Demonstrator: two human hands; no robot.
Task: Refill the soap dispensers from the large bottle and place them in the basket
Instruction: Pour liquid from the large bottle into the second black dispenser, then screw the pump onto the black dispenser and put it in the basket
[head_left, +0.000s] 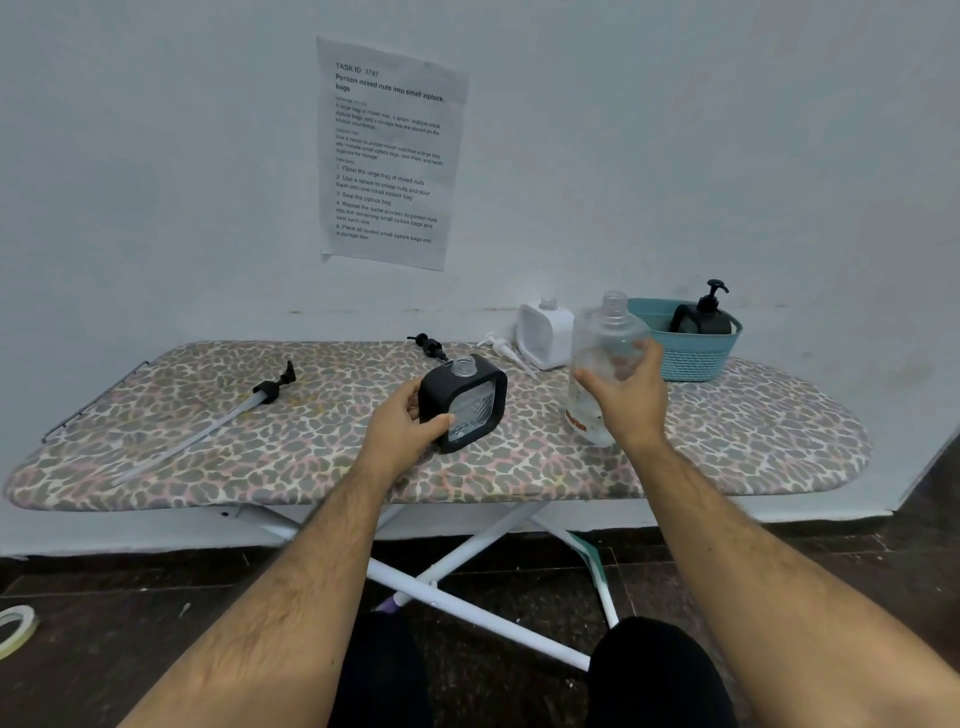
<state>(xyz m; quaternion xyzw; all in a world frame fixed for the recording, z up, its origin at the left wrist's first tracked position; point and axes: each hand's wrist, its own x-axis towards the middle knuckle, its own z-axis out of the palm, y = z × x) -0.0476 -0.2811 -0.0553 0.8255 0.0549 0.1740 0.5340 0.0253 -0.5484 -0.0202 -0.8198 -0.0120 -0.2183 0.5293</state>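
The left hand's (410, 415) fingers are curled round the near left side of a square black soap dispenser with a clear ribbed window (464, 402), the thumb lying across its lower front corner. The dispenser is tilted, its open clear neck pointing up and away, and it sits at or just above the ironing board with a leopard-print cover (260, 441), near the middle; whether its base touches the cover cannot be told.

The right hand's (626, 397) fingers wrap the middle of a tall clear plastic bottle with an orange label (605, 364), thumb on the left and fingertips round the right side. The bottle stands upright with its threaded mouth uncapped, just right of the black dispenser.

Behind these, near the far edge, a white square soap dispenser (545, 335) stands with its neck open, and a white pump head (498, 348) lies beside it on the left. A black pump head (428, 345) lies just beyond the held dispenser. At the far right stands a teal plastic basket (688, 348) holding a black dispenser with its pump fitted (706, 317). Towards the left end lies a long black pump with a clear tube (228, 415), pointing to the near left corner.

A printed sheet of paper (389, 156) is stuck on the wall above.
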